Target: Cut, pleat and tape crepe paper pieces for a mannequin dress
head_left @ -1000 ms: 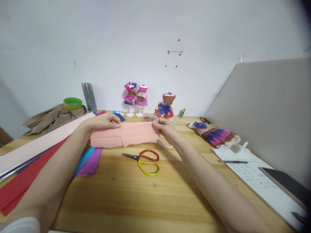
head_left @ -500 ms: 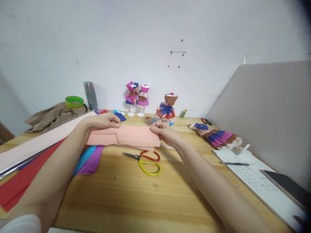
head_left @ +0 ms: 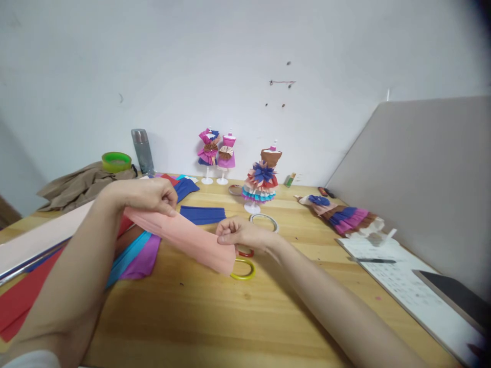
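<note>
A folded strip of pink paper (head_left: 187, 236) hangs above the wooden table, slanting down to the right. My left hand (head_left: 151, 197) pinches its upper left part between thumb and fingers. Near the strip's right end, my right hand (head_left: 240, 232) grips the upper edge. Beneath that end lie scissors with one yellow handle (head_left: 245, 269) and one red handle; the strip hides their blades. A dark blue folded piece (head_left: 202, 215) lies just behind the pink strip. Red, brown, light blue and purple sheets (head_left: 141, 258) lie under and beside my left arm.
Three small dress forms in paper dresses (head_left: 262, 179) stand toward the wall. A tape ring (head_left: 275, 223) lies behind my right hand. At left are a bottle (head_left: 142, 152), green tape (head_left: 116, 161) and brown cloth (head_left: 84, 184); at right, a paper dress (head_left: 345, 217) and white board (head_left: 410, 291).
The pink strip has tilted, its right end dropping toward me over the scissors, and looks narrower. My right hand moved down and left; my left hand shifted left. The blue piece is now uncovered.
</note>
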### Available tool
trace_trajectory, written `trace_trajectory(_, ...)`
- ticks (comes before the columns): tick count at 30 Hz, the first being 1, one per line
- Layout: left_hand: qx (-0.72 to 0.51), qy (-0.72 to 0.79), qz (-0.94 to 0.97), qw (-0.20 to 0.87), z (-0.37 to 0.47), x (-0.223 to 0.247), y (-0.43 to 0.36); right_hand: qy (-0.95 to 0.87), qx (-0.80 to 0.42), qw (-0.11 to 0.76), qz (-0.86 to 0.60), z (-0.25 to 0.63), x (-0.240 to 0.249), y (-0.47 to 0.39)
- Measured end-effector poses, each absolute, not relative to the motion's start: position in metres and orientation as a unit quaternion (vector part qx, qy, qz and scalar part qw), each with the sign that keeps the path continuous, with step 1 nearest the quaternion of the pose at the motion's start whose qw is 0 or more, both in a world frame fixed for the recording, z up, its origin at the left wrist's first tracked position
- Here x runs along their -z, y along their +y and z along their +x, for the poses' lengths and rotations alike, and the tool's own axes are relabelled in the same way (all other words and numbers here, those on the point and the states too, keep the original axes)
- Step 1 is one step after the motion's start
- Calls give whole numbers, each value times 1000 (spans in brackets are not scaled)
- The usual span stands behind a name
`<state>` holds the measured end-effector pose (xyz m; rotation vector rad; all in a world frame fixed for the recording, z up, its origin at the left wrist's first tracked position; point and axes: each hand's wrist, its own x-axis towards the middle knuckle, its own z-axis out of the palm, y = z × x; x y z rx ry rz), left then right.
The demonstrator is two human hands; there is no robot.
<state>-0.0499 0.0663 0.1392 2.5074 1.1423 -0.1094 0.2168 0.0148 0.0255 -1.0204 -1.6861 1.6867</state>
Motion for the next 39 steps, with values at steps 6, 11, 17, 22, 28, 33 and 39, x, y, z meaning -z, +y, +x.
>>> trace_trajectory(6,39,485,866,112,-59,-134,80,-578,-623,327,-413,204,-8,19)
trace_trajectory(11,63,501,857,102,-48,-111,101,-603,-536,377,-455,207,10,33)
trace_trajectory(17,39,401,897,181,-38,-110,98,-657,-454,366,-477,215,9,37)
trace_trajectory(22,38,371,905,206,-37,-96,112,-690,-431,352,-463,214,-3,30)
trace_trajectory(28,51,337,901,268,-39,-75,130,-681,-418,372,-472,216,-11,28)
trace_trajectory(33,19,340,904,259,-42,-79,128,-664,-433,350,-499,230,-18,31)
trace_trajectory(39,-20,340,909,240,-50,-94,122,-815,-363,23,-452,254,-34,27)
